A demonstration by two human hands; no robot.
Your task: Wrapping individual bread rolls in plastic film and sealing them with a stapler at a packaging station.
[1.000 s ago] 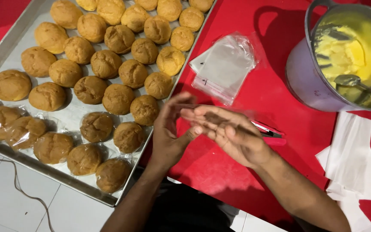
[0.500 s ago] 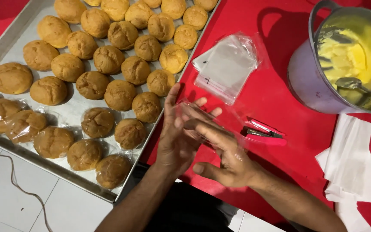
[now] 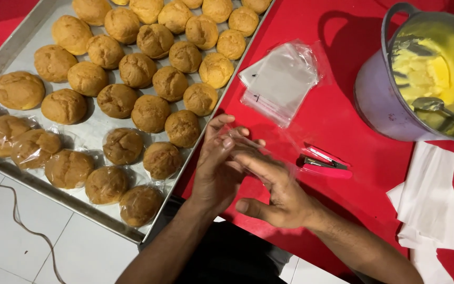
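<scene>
My left hand point(image 3: 214, 171) and my right hand point(image 3: 277, 192) meet over the red table's near edge, just right of the tray. A thin clear plastic bag point(image 3: 282, 152) is pressed between their fingers, and its far end sticks out blurred beyond the fingertips. The metal tray point(image 3: 11, 58) holds several round brown buns point(image 3: 169, 83). Several more along its near edge, such as the wrapped bun point(image 3: 69, 168), sit in clear plastic. The bun point(image 3: 183, 128) nearest my left hand is unwrapped.
A stack of clear bags point(image 3: 282, 81) lies on the red table point(image 3: 337, 105) beyond my hands. A pink stapler point(image 3: 324, 163) sits right of my right hand. A grey pot of yellow cream point(image 3: 379, 100) holds a spoon. White tissues point(image 3: 429, 197) lie at the right. A cord point(image 3: 24, 226) trails on the floor.
My hands slid against each other with the bag between them. My right hand moved down and nearer, uncovering the pink stapler. My left fingers straightened upward.
</scene>
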